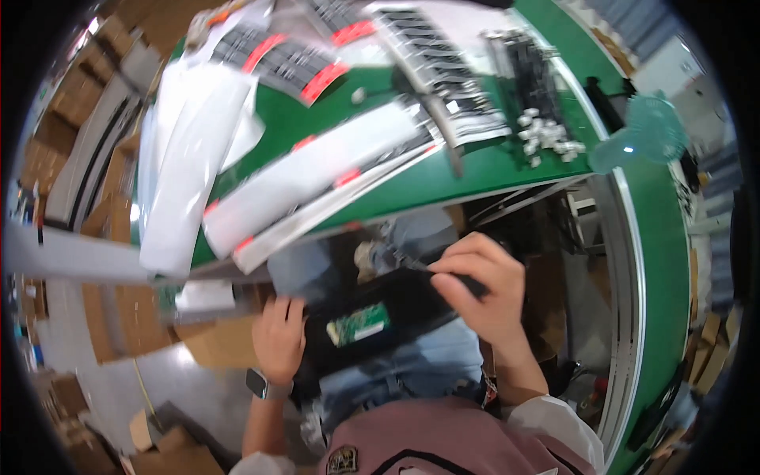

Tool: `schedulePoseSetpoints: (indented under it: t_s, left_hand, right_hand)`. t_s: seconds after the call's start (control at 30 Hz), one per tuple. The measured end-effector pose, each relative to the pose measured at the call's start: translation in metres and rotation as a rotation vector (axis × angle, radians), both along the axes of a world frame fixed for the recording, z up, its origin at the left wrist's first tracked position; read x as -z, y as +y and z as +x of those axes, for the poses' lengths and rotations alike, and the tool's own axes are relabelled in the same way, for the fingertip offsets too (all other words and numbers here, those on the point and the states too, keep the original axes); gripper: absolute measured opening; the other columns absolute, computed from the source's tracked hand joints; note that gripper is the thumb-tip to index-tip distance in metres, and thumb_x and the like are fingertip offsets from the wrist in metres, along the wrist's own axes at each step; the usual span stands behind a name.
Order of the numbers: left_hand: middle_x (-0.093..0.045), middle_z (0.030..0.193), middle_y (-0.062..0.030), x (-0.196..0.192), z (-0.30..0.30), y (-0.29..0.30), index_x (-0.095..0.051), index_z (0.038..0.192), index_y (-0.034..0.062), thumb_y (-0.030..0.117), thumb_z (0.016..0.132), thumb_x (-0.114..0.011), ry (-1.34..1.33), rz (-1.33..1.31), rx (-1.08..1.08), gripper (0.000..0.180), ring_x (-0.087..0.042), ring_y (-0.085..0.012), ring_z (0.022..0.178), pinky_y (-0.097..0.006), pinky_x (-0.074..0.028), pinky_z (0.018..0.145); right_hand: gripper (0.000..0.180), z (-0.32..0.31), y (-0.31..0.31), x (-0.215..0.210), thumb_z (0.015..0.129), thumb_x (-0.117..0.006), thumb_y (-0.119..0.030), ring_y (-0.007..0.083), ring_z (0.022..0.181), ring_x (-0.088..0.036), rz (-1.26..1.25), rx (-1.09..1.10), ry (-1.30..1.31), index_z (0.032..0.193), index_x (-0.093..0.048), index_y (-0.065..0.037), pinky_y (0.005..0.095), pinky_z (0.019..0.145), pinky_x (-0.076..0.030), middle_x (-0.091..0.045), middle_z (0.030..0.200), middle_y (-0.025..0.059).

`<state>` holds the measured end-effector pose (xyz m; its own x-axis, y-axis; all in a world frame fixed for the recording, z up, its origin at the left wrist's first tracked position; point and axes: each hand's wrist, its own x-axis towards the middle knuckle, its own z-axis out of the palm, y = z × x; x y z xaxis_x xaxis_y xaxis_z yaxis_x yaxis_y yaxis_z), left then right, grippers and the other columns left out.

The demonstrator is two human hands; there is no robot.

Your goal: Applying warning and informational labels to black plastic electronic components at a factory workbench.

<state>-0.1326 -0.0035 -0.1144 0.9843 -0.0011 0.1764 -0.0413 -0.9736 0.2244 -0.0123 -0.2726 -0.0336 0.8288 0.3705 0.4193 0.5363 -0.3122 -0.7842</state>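
Observation:
A long black panel (419, 305) lies slantwise across my lap, over the blue jeans. Set into its middle is a green circuit board (360, 324) with a white strip on it. My left hand (279, 340), with a watch at the wrist, is closed on the panel's left end. At the panel's upper right corner, the thumb and fingertips of my right hand (483, 293) are pinched together. What they hold is too small and blurred to make out.
Ahead stands a green table (412, 186) with white rolled sheets (317, 174), black strips with red ends (281, 59), a tray of dark parts (435, 63) and bundled black cables with white connectors (546, 134). A teal fan (653, 131) stands at right; cardboard boxes (119, 309) are at left.

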Motion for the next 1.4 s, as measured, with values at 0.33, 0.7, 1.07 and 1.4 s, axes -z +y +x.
schedulePoseSetpoints:
  t_s: [0.33, 0.7, 1.07, 1.4]
  left_hand:
    - [-0.060, 0.096, -0.0106, -0.025, -0.009, -0.008, -0.066, 0.099, 0.0068, 0.002, 0.056, -0.069, -0.309, -0.282, 0.012, 0.043, -0.060, -0.0306, 0.083, -0.040, -0.050, 0.072]
    - [-0.066, 0.099, -0.0138, -0.035, -0.019, 0.018, -0.062, 0.100, 0.0005, 0.044, 0.087, -0.054, -0.183, -1.032, 0.121, 0.046, -0.060, -0.0320, 0.101, -0.050, -0.032, 0.106]
    - [-0.059, 0.081, -0.0098, -0.030, -0.028, 0.019, -0.060, 0.069, 0.0015, 0.000, 0.073, -0.074, -0.216, -1.054, 0.025, 0.014, -0.059, -0.0247, 0.085, -0.037, -0.047, 0.082]
    - [-0.050, 0.093, -0.0146, -0.012, -0.031, 0.024, -0.053, 0.062, 0.0011, 0.008, 0.074, -0.070, -0.243, -0.818, -0.003, 0.021, -0.056, -0.0265, 0.089, -0.032, -0.045, 0.072]
  right_hand:
    - [0.015, -0.036, 0.026, -0.006, 0.070, -0.067, 0.009, 0.0200, 0.062, -0.059, -0.048, -0.021, -0.123, 0.084, -0.070, 0.003, 0.0269, 0.057, -0.046, -0.063, 0.074, 0.0099]
    - [0.015, -0.058, 0.032, 0.006, 0.068, -0.071, 0.005, 0.0197, 0.066, -0.059, 0.206, -0.283, 0.349, 0.083, -0.067, 0.004, 0.0285, 0.060, -0.045, -0.064, 0.079, 0.0121]
    - [0.010, -0.055, 0.055, 0.024, 0.077, -0.076, 0.003, 0.0033, 0.055, -0.051, 0.048, -0.093, 0.472, 0.074, -0.066, 0.001, 0.0192, 0.049, -0.037, -0.059, 0.067, 0.0003]
    - [0.019, -0.055, 0.068, 0.034, 0.074, -0.079, -0.001, 0.0104, 0.044, -0.051, -0.211, -0.107, 0.204, 0.067, -0.062, -0.001, 0.0240, 0.042, -0.038, -0.055, 0.060, 0.0031]
